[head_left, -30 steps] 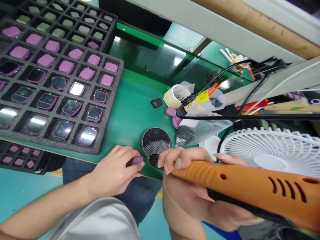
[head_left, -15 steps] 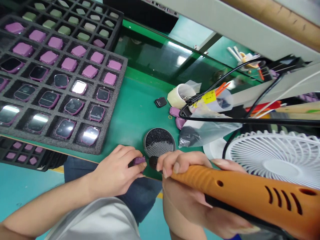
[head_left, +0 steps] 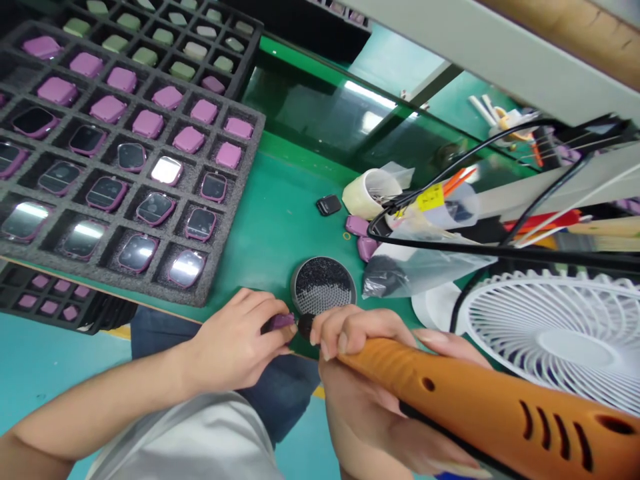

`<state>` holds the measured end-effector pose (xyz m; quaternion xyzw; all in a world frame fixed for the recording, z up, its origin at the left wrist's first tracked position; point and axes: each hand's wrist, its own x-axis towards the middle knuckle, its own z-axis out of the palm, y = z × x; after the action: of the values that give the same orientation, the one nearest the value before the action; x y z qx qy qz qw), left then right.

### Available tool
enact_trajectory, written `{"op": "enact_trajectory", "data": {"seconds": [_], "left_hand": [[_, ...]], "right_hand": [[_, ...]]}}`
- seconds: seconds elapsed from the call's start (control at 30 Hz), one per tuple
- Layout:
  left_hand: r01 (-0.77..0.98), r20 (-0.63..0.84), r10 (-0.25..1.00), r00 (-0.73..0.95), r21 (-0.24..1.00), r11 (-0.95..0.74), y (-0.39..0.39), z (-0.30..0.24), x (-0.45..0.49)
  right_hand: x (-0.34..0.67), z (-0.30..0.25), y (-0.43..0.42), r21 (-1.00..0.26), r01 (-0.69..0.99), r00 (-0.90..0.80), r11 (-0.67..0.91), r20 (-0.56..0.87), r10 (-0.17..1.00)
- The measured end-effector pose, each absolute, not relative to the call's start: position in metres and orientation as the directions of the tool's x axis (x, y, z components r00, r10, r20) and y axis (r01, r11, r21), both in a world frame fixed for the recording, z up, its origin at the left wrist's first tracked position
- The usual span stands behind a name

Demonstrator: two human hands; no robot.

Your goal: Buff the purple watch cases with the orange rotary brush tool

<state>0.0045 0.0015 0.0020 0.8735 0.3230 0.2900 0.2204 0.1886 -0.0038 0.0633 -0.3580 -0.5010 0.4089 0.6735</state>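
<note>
My left hand (head_left: 235,347) is closed on a small purple watch case (head_left: 280,323), held at the near edge of the green bench. My right hand (head_left: 370,360) grips an orange electric screwdriver (head_left: 480,407) whose black tip (head_left: 304,325) meets the purple case. Just behind the tip sits a round black dish of tiny screws (head_left: 323,287). The fingers of both hands are curled around what they hold.
A grey foam tray (head_left: 220,267) of purple watch cases and glossy screens lies at left, with more trays behind and below it. A white fan (head_left: 555,333), plastic bags (head_left: 415,267), a tape roll (head_left: 367,193), black cables (head_left: 500,250) and loose purple parts (head_left: 357,225) crowd the right.
The view has shifted slightly. The screwdriver tip has closed in on the purple case; both hands stay in place at the bench edge.
</note>
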Motion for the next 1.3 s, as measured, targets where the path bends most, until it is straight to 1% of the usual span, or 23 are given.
{"op": "enact_trajectory", "data": {"seconds": [0.07,0.23,0.33,0.43,0.53,0.6,0.67,0.83,0.97,1.07,1.2,1.3], "left_hand": [[0.439,0.364,0.694,0.621,0.572,-0.693,0.002,0.002,0.005],[0.442,0.37,0.69,0.622,0.561,-0.7,0.002,0.001,0.005],[0.447,0.384,0.691,0.612,0.553,-0.703,0.0,-0.002,0.005],[0.472,0.385,0.709,0.591,0.547,-0.691,-0.001,-0.002,0.003],[0.474,0.345,0.693,0.634,0.535,-0.699,-0.001,0.002,0.001],[0.443,0.307,0.659,0.686,0.543,-0.714,0.0,0.005,0.001],[0.426,0.297,0.647,0.702,0.553,-0.716,0.0,0.005,0.001],[0.509,0.362,0.711,0.603,0.511,-0.692,-0.002,0.0,0.006],[0.452,0.309,0.7,0.643,0.585,-0.673,-0.001,0.003,0.003],[0.415,0.31,0.699,0.644,0.627,-0.66,0.0,0.005,0.001],[0.432,0.341,0.707,0.619,0.604,-0.67,0.001,0.001,0.003],[0.448,0.361,0.706,0.609,0.577,-0.682,0.001,0.0,0.005]], "right_hand": [[0.186,0.063,-0.003,-0.892,-0.188,0.171,0.41,0.382,0.908],[0.179,0.056,0.003,-0.859,-0.217,0.157,0.464,0.438,0.885],[0.183,0.056,0.007,-0.864,-0.236,0.197,0.445,0.406,0.892],[0.196,0.062,0.009,-0.849,-0.226,0.254,0.478,0.422,0.87],[0.209,0.067,0.011,-0.84,-0.184,0.323,0.51,0.439,0.839],[0.212,0.066,0.012,-0.846,-0.179,0.342,0.502,0.424,0.838],[0.212,0.063,0.014,-0.851,-0.189,0.344,0.49,0.41,0.845],[0.209,0.054,0.012,-0.846,-0.196,0.343,0.496,0.415,0.843],[0.213,0.053,0.009,-0.847,-0.199,0.33,0.493,0.415,0.847],[0.215,0.052,0.008,-0.851,-0.187,0.34,0.491,0.413,0.845],[0.214,0.052,0.006,-0.867,-0.197,0.368,0.457,0.367,0.855],[0.213,0.052,0.005,-0.865,-0.197,0.384,0.461,0.364,0.848]]}}
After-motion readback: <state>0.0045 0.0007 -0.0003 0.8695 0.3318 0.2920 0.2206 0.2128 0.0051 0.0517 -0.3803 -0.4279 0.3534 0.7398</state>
